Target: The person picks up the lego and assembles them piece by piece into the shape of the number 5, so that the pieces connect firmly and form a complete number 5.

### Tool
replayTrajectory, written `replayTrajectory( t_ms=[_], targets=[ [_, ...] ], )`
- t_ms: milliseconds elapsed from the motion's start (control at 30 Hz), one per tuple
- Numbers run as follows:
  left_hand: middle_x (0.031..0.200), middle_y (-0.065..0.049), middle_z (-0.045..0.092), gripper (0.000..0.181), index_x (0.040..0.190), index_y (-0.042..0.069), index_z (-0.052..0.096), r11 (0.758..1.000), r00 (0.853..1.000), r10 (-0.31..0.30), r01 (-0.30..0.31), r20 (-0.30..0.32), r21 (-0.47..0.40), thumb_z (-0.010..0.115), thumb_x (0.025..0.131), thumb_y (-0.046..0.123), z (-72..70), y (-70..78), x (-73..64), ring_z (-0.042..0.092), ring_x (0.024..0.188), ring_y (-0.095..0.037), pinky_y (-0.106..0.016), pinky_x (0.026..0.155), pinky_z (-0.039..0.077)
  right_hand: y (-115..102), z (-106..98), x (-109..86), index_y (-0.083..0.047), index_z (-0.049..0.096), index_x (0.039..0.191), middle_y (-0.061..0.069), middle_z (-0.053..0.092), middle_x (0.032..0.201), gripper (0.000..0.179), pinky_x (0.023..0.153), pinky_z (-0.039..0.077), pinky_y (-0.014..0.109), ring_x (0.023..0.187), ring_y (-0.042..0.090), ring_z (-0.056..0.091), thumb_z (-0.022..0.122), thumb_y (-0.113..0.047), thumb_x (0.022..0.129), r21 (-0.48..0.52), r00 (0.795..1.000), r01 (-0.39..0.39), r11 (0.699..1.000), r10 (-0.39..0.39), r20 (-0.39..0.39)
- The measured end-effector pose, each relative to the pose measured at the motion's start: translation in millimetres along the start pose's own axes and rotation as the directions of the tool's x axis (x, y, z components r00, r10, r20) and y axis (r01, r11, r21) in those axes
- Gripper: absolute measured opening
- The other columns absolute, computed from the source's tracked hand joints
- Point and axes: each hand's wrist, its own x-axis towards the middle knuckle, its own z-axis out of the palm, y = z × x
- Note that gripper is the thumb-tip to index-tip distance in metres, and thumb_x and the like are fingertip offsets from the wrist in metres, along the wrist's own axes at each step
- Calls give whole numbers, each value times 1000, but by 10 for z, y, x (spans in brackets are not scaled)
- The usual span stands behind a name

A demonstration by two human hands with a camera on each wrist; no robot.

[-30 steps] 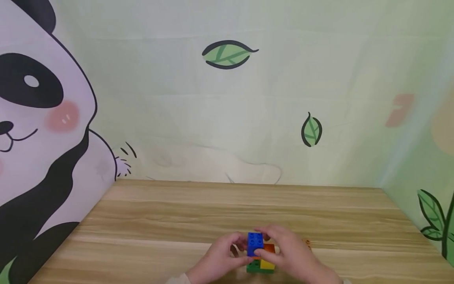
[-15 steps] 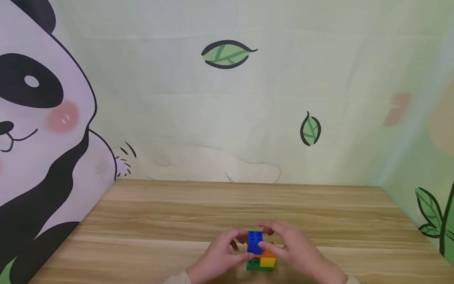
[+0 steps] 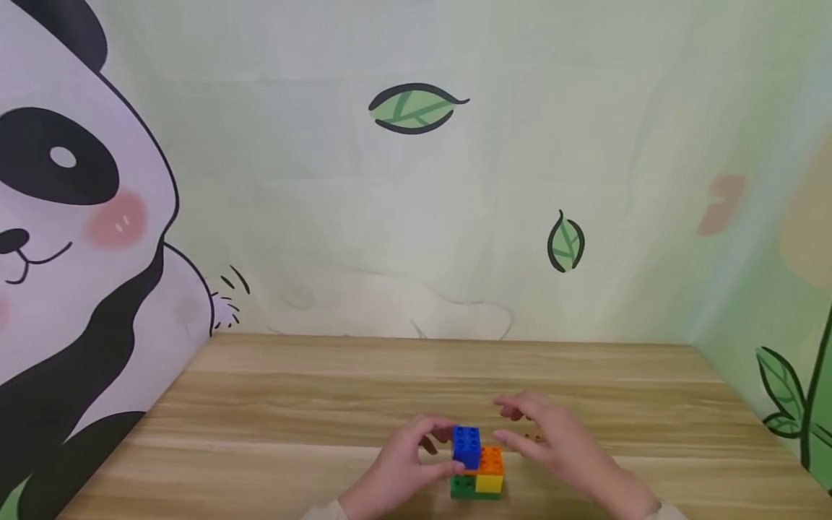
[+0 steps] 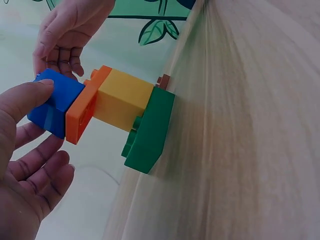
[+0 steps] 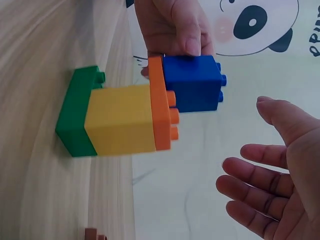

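Note:
A stack of toy building bricks stands on the wooden table. Its base is a green brick [image 3: 474, 496], with a yellow brick [image 5: 122, 120] on one end of it. Across the yellow one lies a thin orange brick [image 3: 492, 461], which overhangs the green studs. On the orange brick's left end sits a blue brick [image 3: 466, 449], studs up. My left hand [image 3: 409, 462] pinches that blue brick, thumb on its near face and fingers at its far side. To the right of the stack, my right hand [image 3: 562, 437] is held apart with fingers relaxed, touching nothing.
A small brown brick [image 4: 163, 81] lies on the table [image 3: 292, 404] beyond the stack, partly behind my right hand in the head view. A backdrop [image 3: 312, 202] printed with a panda and leaves rises at the table's far edge and sides.
My right hand has let go of the blue brick and moved away to the right, uncovering the orange brick. My left hand keeps its hold on the blue brick.

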Motion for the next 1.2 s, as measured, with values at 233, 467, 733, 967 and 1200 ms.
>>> replayTrajectory(
  t_ms=[233,467,733,967,1200],
  targets=[
    [113,-1,63,48,126,17,57,1000,998,16,-18,-61,-20,75,82,28,5,16,-12,59,102,-24,-26,84,51,73,-69,-15,-17,64,120,-7,67,107,40,78,54,27,96,12,61,63,-44,90,-35,997,-79,996,80,21],
    [109,0,62,44,122,16,59,999,995,44,-44,-93,-6,75,83,27,28,4,-21,58,101,-26,-31,86,51,198,-36,-64,-18,67,116,-10,67,104,32,77,54,28,93,9,61,68,-34,89,-78,997,-78,994,75,-31],
    [109,0,62,37,118,17,62,999,995,28,-31,-98,-26,72,85,31,47,16,-32,57,99,-24,-29,83,50,399,4,-103,-15,68,112,-3,67,104,29,78,55,34,94,16,62,71,-27,86,-81,987,-158,984,159,5],
    [108,0,62,35,116,17,63,999,995,28,-32,-95,-32,72,85,31,62,11,-28,58,99,-26,-28,82,49,606,55,-150,-10,69,110,1,67,104,30,78,54,34,92,16,63,73,-25,84,-124,989,-145,982,149,25],
    [109,1,62,37,118,14,62,999,997,-16,13,-82,-33,72,86,32,35,32,-43,57,99,-20,-28,82,49,724,94,-168,-10,69,108,0,67,101,30,78,53,33,90,16,63,75,-24,82,-162,993,-116,980,116,-5]
  ],
)
